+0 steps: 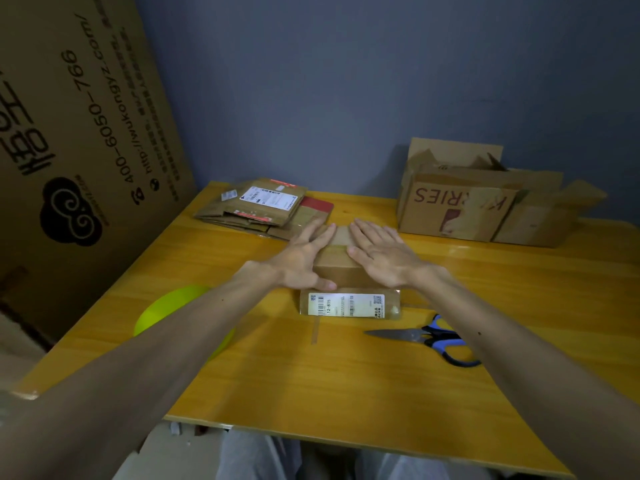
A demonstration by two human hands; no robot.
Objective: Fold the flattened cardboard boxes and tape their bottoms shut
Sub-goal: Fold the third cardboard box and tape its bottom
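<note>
Both the left hand [302,255] and right hand [380,253] lie flat, fingers straight, pressing the box [341,270]; tape seems hidden underneath.

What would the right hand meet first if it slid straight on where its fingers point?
Probably the stack of flattened boxes: the right hand lies flat on the small box, fingers angled far-left toward the stack's red-edged corner. Depth is unclear, so it may only graze it.

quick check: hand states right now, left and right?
Left hand: open, fingers straight, pressing flat on the small cardboard box.
Right hand: open, fingers straight, pressing flat on the same box.
</note>
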